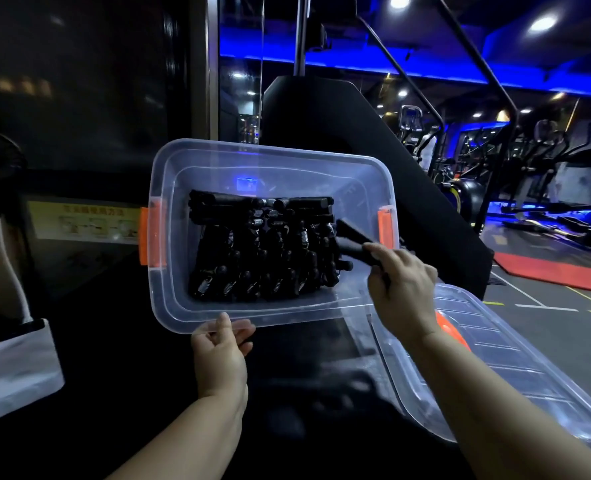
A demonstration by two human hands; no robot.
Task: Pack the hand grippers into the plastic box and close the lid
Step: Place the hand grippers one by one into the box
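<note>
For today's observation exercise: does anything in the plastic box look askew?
One hand gripper, gripped by the right hand at the right end of the plastic box, sticks out at an angle; the other hand grippers lie in rows.

Nothing reads clearly: the yellow sticker (84,223) on the dark panel (90,271), up and left of the left hand (219,355), bears characters too blurred to make out.
</note>
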